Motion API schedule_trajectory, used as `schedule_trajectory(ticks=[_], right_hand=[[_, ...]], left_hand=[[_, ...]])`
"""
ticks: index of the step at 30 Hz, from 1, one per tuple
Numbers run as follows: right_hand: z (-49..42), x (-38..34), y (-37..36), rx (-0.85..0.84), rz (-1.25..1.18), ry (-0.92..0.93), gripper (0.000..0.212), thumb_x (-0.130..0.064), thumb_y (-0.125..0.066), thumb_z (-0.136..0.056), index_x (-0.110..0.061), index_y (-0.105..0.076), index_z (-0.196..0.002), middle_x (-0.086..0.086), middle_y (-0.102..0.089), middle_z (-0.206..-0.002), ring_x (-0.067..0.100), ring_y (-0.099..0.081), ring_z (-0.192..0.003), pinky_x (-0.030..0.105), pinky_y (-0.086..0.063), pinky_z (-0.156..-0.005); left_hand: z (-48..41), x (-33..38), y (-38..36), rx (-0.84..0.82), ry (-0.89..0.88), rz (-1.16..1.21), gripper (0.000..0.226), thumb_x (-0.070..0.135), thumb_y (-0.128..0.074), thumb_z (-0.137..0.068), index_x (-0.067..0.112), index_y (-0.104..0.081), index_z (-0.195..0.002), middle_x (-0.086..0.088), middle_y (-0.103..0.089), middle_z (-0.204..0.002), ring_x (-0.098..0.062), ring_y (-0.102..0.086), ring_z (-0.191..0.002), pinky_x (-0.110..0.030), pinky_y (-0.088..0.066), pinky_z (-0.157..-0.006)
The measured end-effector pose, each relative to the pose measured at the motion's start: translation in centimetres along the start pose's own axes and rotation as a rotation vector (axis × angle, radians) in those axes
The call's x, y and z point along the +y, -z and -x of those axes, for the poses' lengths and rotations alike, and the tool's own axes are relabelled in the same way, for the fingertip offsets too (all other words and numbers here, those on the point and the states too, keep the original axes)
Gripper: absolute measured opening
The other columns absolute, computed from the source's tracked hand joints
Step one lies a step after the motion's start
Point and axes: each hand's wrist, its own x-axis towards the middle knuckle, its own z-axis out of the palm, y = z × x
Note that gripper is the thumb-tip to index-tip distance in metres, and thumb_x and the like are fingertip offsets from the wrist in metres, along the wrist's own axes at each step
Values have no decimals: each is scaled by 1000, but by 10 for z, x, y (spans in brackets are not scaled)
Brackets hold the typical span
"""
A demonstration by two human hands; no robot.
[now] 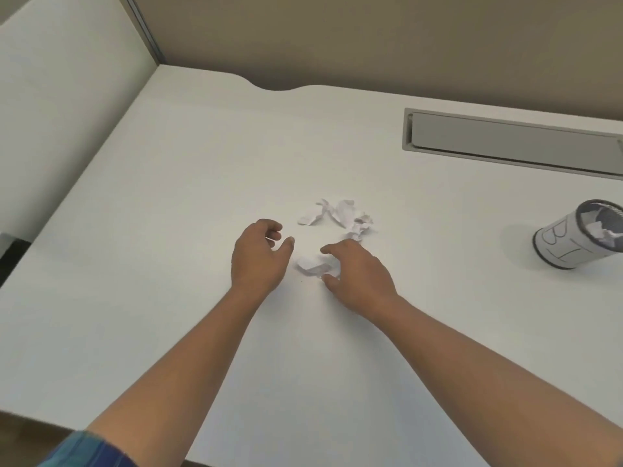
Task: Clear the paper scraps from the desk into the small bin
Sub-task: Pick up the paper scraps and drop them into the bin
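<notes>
Several crumpled white paper scraps (pixel 340 215) lie in a loose cluster at the middle of the white desk (pixel 168 230). One more crumpled scrap (pixel 312 266) lies nearer to me, between my hands. My right hand (pixel 357 274) hovers over that scrap with fingers curled around it, thumb and fingers apart, not clearly gripping. My left hand (pixel 259 256) rests just left of it, fingers loosely curled and holding nothing. The small bin (pixel 569 244), a white cylinder with handwritten letters, stands at the right edge and has paper inside.
A grey cable tray lid (pixel 512 143) is set into the desk at the back right. A white partition (pixel 60 106) borders the desk on the left, a beige wall behind. The desk's front edge runs along the lower left.
</notes>
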Motion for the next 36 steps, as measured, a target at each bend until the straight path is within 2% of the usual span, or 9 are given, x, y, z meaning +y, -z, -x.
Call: schedule_trajectory(ticks=[5, 12, 18, 21, 23, 25, 28, 32, 36], right_hand=[[-1, -6, -14, 57, 24, -42, 21, -26, -56, -92, -28, -67, -110, -10, -55, -111, 20, -61, -91, 31, -47, -69], [25, 4, 0, 178, -66, -193, 10, -31, -60, -90, -27, -69, -89, -10, -60, -93, 15, -57, -86, 32, -47, -72], [52, 17, 8, 254, -183, -266, 14, -33, -65, -86, -33, -62, -72, -13, -63, -86, 11, -60, -79, 34, -51, -71], [61, 23, 11, 282, -240, -287, 14, -34, -67, -85, -32, -63, -72, -15, -64, -86, 7, -59, -74, 33, -51, -68], [66, 25, 12, 298, -300, -299, 12, -35, -68, -85, -32, -65, -74, -16, -64, -85, 4, -57, -68, 30, -49, -64], [71, 27, 15, 308, -374, -302, 11, -32, -67, -87, -32, -67, -75, -17, -65, -84, 4, -56, -63, 28, -48, -62], [78, 33, 20, 308, -463, -298, 13, -30, -66, -88, -30, -70, -76, -14, -67, -78, 6, -57, -60, 25, -47, -60], [93, 54, 35, 318, -561, -283, 14, -21, -68, -87, -28, -71, -75, -8, -70, -72, 8, -62, -69, 19, -47, -60], [113, 87, 59, 311, -648, -356, 13, -15, -70, -86, -23, -71, -76, -6, -61, -56, 7, -51, -49, 16, -43, -47]], left_hand=[[-22, 9, -8, -57, -74, -44, 26, 30, -68, -87, 23, -63, -111, 7, -64, -102, -10, -59, -87, -29, -50, -82], [-52, 32, -37, -119, -118, -159, 36, 43, -67, -86, 24, -65, -117, 5, -62, -113, -15, -61, -100, -29, -46, -77], [-57, 27, -40, -118, -104, -309, 19, 36, -61, -88, 23, -75, -90, -1, -64, -106, -26, -62, -100, -40, -54, -78], [-50, 24, -35, -72, -96, -225, 17, 37, -63, -90, 22, -72, -86, 2, -61, -112, -19, -57, -103, -33, -47, -82], [-40, 28, -30, -54, -36, -103, 17, 37, -66, -87, 22, -70, -81, 4, -67, -103, -16, -60, -91, -26, -45, -75], [-28, 34, -28, -64, 19, 9, 18, 36, -68, -86, 18, -71, -81, 4, -70, -85, -16, -64, -78, -28, -51, -69], [-8, 47, -27, -96, 66, 145, 14, 29, -75, -83, 16, -72, -78, 3, -71, -81, -15, -65, -72, -27, -54, -68], [23, 74, -38, -107, 30, 196, 14, 22, -78, -78, 22, -68, -69, 9, -63, -67, -9, -57, -63, -22, -48, -62], [57, 109, -64, -152, -37, 239, 13, 20, -76, -79, 22, -63, -79, 11, -60, -66, 1, -54, -52, -21, -44, -59]])
